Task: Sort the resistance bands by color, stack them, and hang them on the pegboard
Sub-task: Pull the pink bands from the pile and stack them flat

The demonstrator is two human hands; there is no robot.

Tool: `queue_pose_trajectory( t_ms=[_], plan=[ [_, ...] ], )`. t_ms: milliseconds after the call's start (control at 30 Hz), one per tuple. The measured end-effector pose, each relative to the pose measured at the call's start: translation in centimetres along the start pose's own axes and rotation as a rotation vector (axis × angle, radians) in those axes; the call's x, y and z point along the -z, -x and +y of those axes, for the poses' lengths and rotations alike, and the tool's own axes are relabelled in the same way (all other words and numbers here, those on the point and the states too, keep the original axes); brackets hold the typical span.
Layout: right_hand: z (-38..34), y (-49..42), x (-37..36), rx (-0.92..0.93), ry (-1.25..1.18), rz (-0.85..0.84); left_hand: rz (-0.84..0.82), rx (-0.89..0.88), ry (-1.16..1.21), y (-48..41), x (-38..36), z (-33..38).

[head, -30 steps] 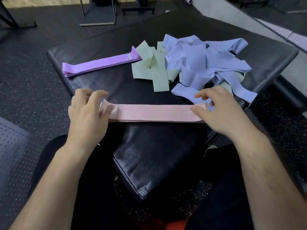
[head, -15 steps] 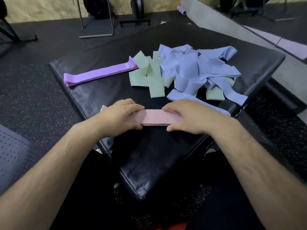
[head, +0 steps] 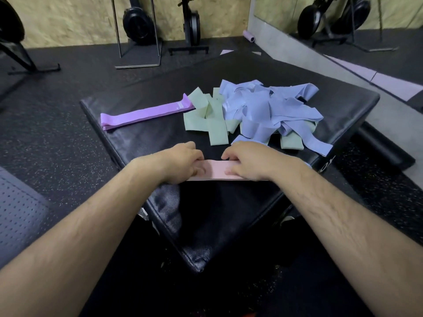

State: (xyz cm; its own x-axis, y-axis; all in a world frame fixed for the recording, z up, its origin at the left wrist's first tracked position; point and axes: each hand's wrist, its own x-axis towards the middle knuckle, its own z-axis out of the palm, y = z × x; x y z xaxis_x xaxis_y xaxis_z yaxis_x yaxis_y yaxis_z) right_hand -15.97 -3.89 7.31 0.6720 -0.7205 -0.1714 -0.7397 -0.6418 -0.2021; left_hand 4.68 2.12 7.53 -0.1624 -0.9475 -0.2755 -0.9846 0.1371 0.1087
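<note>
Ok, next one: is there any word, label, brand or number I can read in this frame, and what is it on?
White tag on the purple band: printed, but too small and blurred to read.
White lettering on the side of the black pad: only a fragment shows, possibly "ON"; not legible with certainty.
Pink band, green bands, blue bands: no readable text.

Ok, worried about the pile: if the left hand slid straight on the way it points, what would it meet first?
Likely the near end of the green band, lying just past the left hand, though the right hand is close beside that line.
</note>
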Motion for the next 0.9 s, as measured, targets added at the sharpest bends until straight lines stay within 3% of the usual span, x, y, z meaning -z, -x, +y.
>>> queue_pose_trajectory(
  t_ms=[367, 467, 600, 667, 767, 900],
  plan=[
    [-0.1, -0.2, -0.9, -0.033, 0.02, -0.051, 0.025, 0.08, 0.032, 0.5, -1.2, 0.2],
    [-0.8, 1.6, -1.5, -0.005, 0.026, 0.068, 0.142, 0.025, -0.05, 1.1, -2.1, 0.2],
    [-1.6, 3.3, -4.0, 0.121, 0.267, 0.385, 0.312, -0.037, -0.143, 2.4, -4.0, 0.3],
    [-1.3, 3.8, -5.4, 0.136, 0.315, 0.512, 0.49, -0.119, -0.255, 2.9, -5.3, 0.1],
    [-1.0, 4.5, -6.5, 0.149, 0.342, 0.569, 0.638, -0.158, -0.319, 3.7, -6.4, -0.2],
    [-0.3, 5.3, -6.2, 0.169, 0.346, 0.553, 0.647, -0.205, -0.32, 4.4, -6.2, -0.9]
  ],
)
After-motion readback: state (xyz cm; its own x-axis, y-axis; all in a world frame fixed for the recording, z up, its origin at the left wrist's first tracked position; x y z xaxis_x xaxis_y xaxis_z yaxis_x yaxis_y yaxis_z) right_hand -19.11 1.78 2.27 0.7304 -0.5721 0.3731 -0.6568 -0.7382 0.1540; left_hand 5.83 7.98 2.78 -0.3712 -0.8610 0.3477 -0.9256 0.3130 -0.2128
